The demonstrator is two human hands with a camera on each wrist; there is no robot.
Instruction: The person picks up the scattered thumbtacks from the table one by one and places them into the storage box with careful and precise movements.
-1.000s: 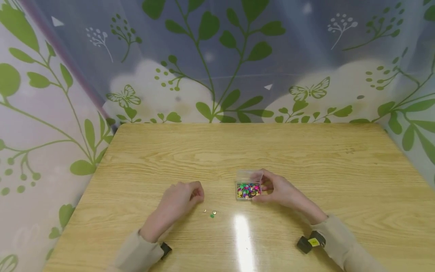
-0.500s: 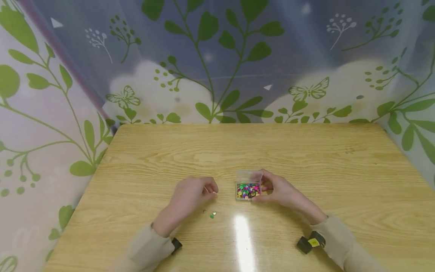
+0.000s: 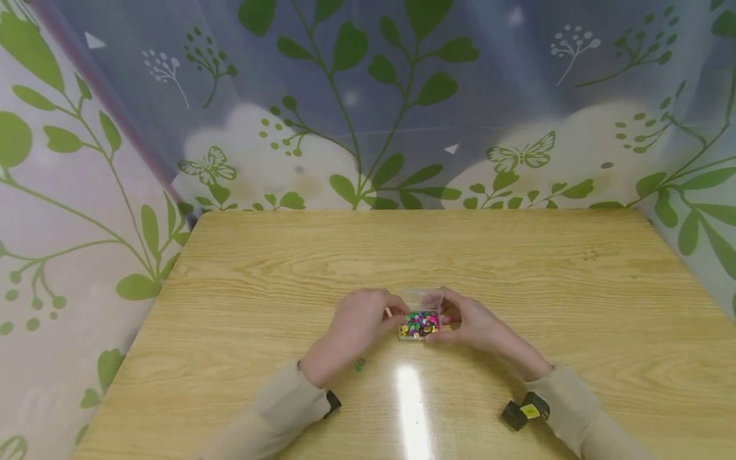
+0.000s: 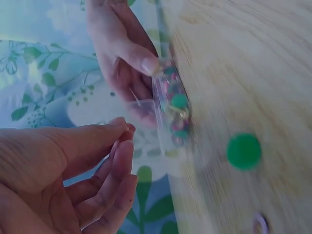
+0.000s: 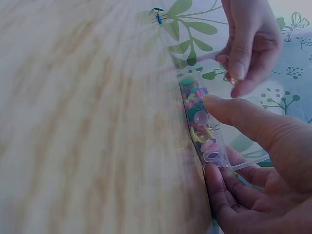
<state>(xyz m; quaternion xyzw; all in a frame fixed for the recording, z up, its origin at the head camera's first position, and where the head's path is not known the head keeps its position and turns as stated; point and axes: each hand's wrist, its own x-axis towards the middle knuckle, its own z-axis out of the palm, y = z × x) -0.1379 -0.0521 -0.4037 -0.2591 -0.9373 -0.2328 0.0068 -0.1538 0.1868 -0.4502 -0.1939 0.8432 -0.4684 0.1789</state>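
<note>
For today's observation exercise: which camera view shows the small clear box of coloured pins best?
The head view: the box of coloured pins is sharp, seen from above, open, between the left hand and the right hand. The wrist views show it only edge-on and blurred.

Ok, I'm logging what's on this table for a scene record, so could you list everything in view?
Clear box: one, transparent plastic, lid open, mid-table, full of multicoloured pushpins.
Green pushpin: one, loose on the table, near the left wrist.
Pale pushpin: one, loose beside the green one.
Table: one, light wood grain.
Backdrop: white-blue sheet, green leaf and butterfly print, behind and at the sides.
Wrist cameras: two, black, on beige sleeves.
Left hand: fingertips pinched at the box's left edge; what they pinch is unclear.
Right hand: holds the box's right side.
</note>
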